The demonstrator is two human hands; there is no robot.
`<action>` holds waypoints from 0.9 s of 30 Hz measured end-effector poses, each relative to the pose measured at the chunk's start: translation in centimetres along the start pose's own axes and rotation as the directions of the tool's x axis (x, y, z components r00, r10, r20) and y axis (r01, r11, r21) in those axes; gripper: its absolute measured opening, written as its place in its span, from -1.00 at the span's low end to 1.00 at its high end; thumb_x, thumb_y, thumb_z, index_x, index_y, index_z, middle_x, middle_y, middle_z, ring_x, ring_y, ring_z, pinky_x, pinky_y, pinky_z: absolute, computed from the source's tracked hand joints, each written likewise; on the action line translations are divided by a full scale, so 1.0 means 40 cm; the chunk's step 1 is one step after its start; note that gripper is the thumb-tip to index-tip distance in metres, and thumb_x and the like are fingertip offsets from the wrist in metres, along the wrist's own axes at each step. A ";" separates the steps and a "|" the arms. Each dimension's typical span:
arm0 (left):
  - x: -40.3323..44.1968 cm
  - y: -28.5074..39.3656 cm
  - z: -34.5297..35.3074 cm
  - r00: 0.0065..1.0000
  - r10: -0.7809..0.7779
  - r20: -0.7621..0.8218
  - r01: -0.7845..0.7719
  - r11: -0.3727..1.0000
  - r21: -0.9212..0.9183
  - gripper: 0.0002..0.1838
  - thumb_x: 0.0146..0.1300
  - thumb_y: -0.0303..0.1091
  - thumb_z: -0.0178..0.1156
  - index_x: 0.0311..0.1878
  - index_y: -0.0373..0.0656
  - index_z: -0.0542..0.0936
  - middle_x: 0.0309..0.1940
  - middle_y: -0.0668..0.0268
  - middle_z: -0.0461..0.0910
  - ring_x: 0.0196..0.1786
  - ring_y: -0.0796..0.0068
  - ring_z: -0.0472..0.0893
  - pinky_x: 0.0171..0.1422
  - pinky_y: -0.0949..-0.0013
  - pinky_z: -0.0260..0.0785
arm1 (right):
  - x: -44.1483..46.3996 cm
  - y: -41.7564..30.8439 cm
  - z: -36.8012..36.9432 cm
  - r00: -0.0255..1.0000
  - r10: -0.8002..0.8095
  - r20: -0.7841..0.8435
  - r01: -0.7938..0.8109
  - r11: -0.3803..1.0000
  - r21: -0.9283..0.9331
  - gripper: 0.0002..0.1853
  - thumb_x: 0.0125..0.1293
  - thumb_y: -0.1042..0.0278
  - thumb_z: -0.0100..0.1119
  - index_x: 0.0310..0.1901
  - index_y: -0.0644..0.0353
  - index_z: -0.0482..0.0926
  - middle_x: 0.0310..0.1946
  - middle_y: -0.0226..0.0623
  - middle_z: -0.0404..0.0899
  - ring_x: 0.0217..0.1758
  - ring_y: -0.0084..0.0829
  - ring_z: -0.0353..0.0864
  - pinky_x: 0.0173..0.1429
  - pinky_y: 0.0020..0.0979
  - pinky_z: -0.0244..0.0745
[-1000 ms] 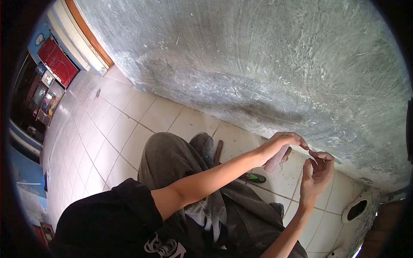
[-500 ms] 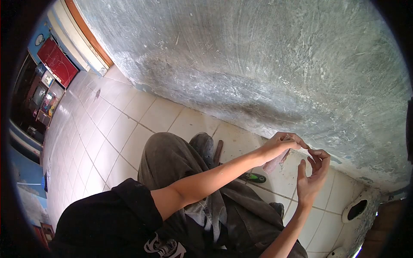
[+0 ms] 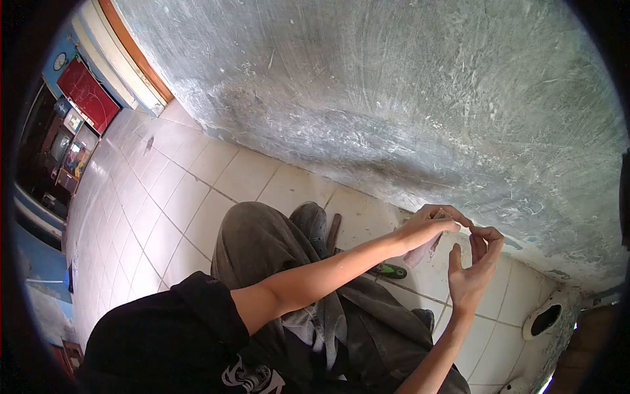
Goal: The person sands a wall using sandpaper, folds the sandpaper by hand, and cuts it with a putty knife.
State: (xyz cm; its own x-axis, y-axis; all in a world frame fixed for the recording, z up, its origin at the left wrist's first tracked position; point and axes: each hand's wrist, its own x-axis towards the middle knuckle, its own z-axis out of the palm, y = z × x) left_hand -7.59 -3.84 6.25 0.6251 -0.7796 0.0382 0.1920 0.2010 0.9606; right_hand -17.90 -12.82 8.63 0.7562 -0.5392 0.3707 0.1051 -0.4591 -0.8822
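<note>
Strip (image 3: 419, 253), flat, mauve | left hand (image 3: 430, 225) curled around it | right hand (image 3: 474, 270) loosely spread, fingers bent | rough grey wall (image 3: 367, 85)

Black T-shirt with white print, faded dark grey trousers.

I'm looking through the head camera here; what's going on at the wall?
A person sits on the tiled floor beside a scuffed grey wall. Their left hand holds a dull pinkish piece, partly hidden by the hand. The fingertips of the right hand come up close to the left's; whether they pinch something small isn't clear. A green-and-black object lies below.
</note>
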 end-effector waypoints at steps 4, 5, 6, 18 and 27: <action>0.000 0.003 -0.001 0.999 -0.031 -0.015 0.031 0.999 -0.013 -0.71 0.06 -0.32 0.06 -0.17 -0.23 0.59 -0.28 0.32 0.58 -0.58 0.66 0.38 -0.54 0.56 0.21 | 0.001 -0.007 0.005 1.000 -0.012 0.009 0.012 1.000 0.007 -0.55 -0.10 0.75 0.02 -0.09 0.30 0.26 -0.11 -0.19 0.30 0.10 -0.27 0.38 0.26 -0.23 0.27; 0.000 0.005 -0.001 0.998 -0.058 -0.018 0.057 0.998 -0.041 -0.70 0.05 -0.31 0.06 -0.17 -0.23 0.59 -0.30 0.33 0.57 -0.58 0.66 0.37 -0.55 0.55 0.21 | 0.002 -0.008 0.007 1.000 -0.013 0.009 0.013 1.000 0.006 -0.55 -0.10 0.75 0.02 -0.09 0.30 0.26 -0.11 -0.19 0.30 0.10 -0.27 0.38 0.26 -0.23 0.27; 0.002 0.005 -0.002 0.998 -0.058 -0.018 0.057 0.998 -0.041 -0.70 0.05 -0.31 0.06 -0.17 -0.23 0.59 -0.30 0.33 0.57 -0.58 0.66 0.37 -0.55 0.55 0.21 | 0.001 -0.010 0.010 1.000 -0.011 0.001 0.011 1.000 0.022 -0.55 -0.09 0.75 0.02 -0.08 0.30 0.26 -0.10 -0.18 0.30 0.11 -0.27 0.38 0.27 -0.23 0.26; 0.007 0.022 -0.023 0.989 -0.147 -0.010 0.138 0.948 -0.285 -0.65 0.11 -0.21 -0.01 -0.13 -0.24 0.51 -0.13 0.30 0.56 -0.66 0.67 0.24 -0.52 0.52 0.18 | 0.005 0.026 -0.031 0.967 0.199 -0.160 -0.125 0.917 0.379 -0.64 0.17 0.65 -0.05 0.02 0.23 0.24 -0.23 -0.28 0.38 -0.08 -0.42 0.45 0.08 -0.43 0.32; 0.008 0.017 -0.020 0.981 -0.193 0.004 0.186 0.941 -0.282 -0.66 0.11 -0.22 -0.04 -0.15 -0.23 0.53 -0.20 0.26 0.58 -0.58 0.63 0.31 -0.49 0.53 0.19 | 0.004 0.023 -0.041 0.942 0.312 -0.125 -0.161 0.747 0.645 -0.64 0.17 0.59 -0.05 0.02 0.22 0.24 -0.22 -0.25 0.40 -0.06 -0.38 0.46 0.10 -0.42 0.32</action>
State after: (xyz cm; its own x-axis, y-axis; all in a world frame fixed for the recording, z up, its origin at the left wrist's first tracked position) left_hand -6.66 -3.46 6.68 0.5729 -0.8064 -0.1467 0.5105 0.2111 0.8335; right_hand -18.73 -14.47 8.35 0.6641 -0.7394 0.1106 0.3731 0.1996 -0.9061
